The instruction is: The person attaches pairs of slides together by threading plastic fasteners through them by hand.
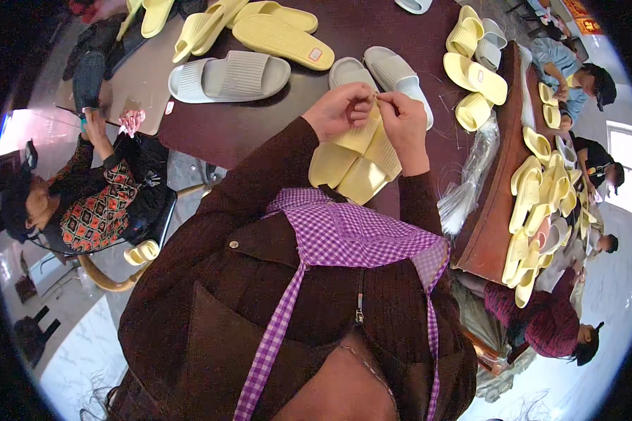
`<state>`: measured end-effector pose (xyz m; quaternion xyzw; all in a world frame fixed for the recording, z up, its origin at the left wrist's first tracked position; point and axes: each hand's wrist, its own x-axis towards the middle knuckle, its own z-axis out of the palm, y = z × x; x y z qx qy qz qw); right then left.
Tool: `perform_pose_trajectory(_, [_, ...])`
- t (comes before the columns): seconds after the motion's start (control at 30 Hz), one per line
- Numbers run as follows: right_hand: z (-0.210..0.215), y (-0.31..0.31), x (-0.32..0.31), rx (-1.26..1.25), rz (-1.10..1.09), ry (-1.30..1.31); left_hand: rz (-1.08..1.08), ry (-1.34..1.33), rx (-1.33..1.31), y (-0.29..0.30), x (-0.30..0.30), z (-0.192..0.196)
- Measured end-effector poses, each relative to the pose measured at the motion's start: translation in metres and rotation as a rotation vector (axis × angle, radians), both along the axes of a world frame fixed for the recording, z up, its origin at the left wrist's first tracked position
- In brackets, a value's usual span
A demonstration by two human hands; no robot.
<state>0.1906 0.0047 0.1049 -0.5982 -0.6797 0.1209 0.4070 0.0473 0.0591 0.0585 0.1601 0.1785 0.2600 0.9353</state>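
Before me on the dark red table lies a pair of yellow slide slippers (354, 168), side by side, partly covered by my hands. My left hand (339, 112) has its fingers curled in, thumb and forefinger pinched. Close against it, my right hand (406, 130) pinches at the same spot, over the far end of the pair. Whatever sits between the fingertips is too small to make out. Just beyond the hands is a pair of grey slippers (398, 70), one partly hidden by my left hand.
A bundle of thin clear strands (463, 196) lies to the right. Grey slippers (232, 77) and yellow slippers (284, 42) sit at the far left, more yellow ones (474, 77) at the far right. Slippers are heaped on another table (491, 210). Several people sit around.
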Motion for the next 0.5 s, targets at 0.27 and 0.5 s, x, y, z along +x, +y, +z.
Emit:
perform_pose_trajectory(0.27, [-0.0016, -0.0011, -0.0004, -0.027, -0.011, 0.046, 0.007, -0.021, -0.001, -0.0007, -0.0002, -0.0018])
perform_pose_trajectory(0.5, [-0.0049, -0.0015, 0.0007, -0.003, 0.004, 0.049, 0.028, 0.005, 0.042, -0.0017, 0.0002, -0.002])
